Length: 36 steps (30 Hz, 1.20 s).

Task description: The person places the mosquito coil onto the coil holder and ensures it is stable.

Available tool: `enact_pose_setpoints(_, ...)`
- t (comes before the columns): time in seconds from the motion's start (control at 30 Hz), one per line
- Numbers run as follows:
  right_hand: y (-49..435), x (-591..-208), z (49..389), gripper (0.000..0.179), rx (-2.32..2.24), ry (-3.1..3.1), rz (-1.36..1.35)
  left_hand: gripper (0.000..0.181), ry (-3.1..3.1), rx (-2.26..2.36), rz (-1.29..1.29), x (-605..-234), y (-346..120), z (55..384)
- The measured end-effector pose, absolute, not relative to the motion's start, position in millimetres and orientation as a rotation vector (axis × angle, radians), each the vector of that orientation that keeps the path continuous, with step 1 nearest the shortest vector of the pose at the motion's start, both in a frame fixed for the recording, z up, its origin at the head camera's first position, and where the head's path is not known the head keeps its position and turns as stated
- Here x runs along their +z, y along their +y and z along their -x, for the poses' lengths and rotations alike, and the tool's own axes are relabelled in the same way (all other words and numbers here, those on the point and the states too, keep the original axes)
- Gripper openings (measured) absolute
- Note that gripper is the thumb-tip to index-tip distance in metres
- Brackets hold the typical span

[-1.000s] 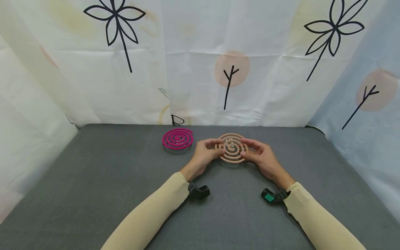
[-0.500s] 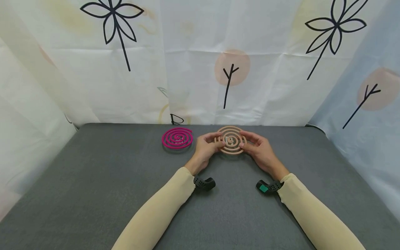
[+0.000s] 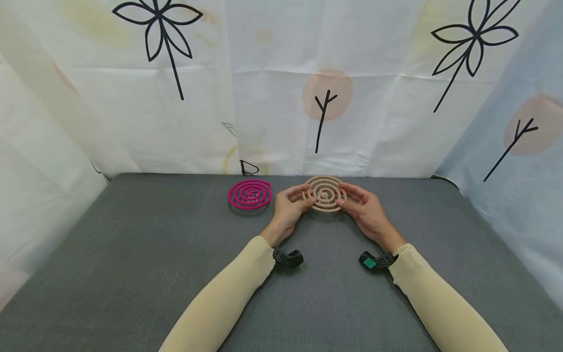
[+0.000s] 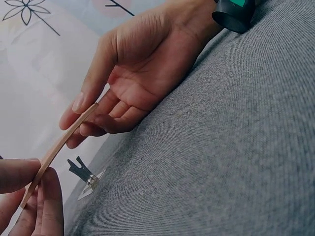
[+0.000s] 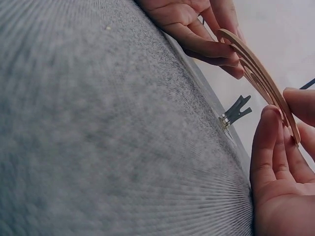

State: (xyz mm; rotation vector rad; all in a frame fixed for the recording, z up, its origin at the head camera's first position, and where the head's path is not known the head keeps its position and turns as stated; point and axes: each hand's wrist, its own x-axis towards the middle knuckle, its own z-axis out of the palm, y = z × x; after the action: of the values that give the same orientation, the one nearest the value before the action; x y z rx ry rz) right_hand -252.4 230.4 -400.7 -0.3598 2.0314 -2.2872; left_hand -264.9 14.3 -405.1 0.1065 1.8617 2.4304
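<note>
A tan mosquito coil is held level between both hands near the back of the table. My left hand pinches its left rim between thumb and fingers. The opposite rim is pinched by my right hand. Below the coil and apart from it, a small metal coil stand with a forked upright stands on the cloth; the right wrist view shows the fork too. A magenta mosquito coil lies to the left, its shadow beneath it and bits of metal glinting through its middle.
Grey cloth covers the table. Right behind the coils hangs a white printed curtain, with more curtain along both sides. Black camera mounts sit under both wrists.
Both hands have carried the tan coil away from me, toward the back edge, and it now looks flatter. In the last half second it has shifted only slightly. The magenta coil stays put.
</note>
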Motion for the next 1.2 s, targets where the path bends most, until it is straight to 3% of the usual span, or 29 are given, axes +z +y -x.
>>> enact_pose_setpoints(1.2, 231.5, -404.8, 252.9, 0.057, -2.146, 2.137, 0.378, 0.05, 1.912, 2.336, -0.144, -407.5, 12.0, 264.6)
